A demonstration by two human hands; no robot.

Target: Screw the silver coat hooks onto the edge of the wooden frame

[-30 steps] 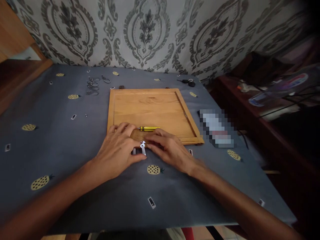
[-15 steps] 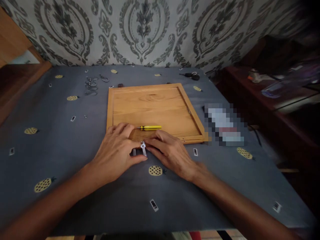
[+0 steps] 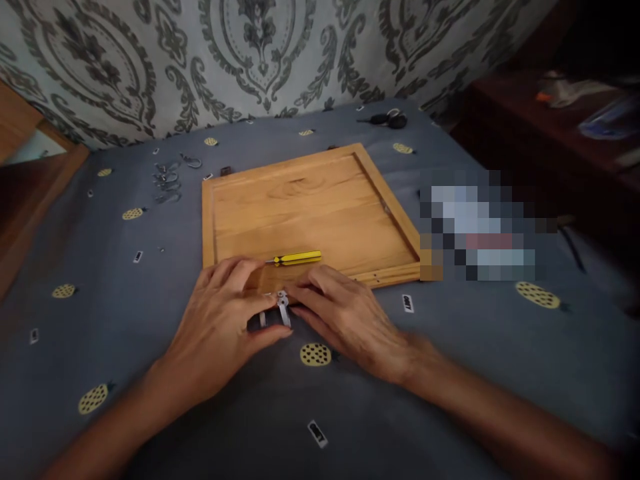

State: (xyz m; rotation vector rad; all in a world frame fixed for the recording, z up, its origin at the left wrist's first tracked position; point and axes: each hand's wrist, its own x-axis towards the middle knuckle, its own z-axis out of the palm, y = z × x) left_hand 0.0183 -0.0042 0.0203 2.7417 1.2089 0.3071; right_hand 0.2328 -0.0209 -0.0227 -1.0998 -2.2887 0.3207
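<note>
A shallow-framed wooden panel (image 3: 300, 200) lies on the cloth. At its near edge is a small silver metal fitting (image 3: 283, 308) with two pale legs, partly covered by fingers. My left hand (image 3: 220, 320) closes around this fitting, thumb below and index finger above. My right hand (image 3: 345, 317) is pinched against the fitting's right side; whatever lies between its fingertips is hidden. Just beyond both hands, a screwdriver (image 3: 299, 258) with a yellow and black handle rests on the panel, its tip pointing left toward my left fingers.
Several metal hooks (image 3: 167, 177) lie at the back left, and a tiny metal piece (image 3: 161, 249) is nearer. Black-handled scissors (image 3: 387, 119) sit at the back right. A blurred-out object (image 3: 475, 227) lies right of the panel. Patterned fabric (image 3: 260, 47) hangs behind.
The view has turned and shifted slightly, so the panel appears more tilted. Both hands stay at the fitting with almost the same hold. The screwdriver remains on the panel.
</note>
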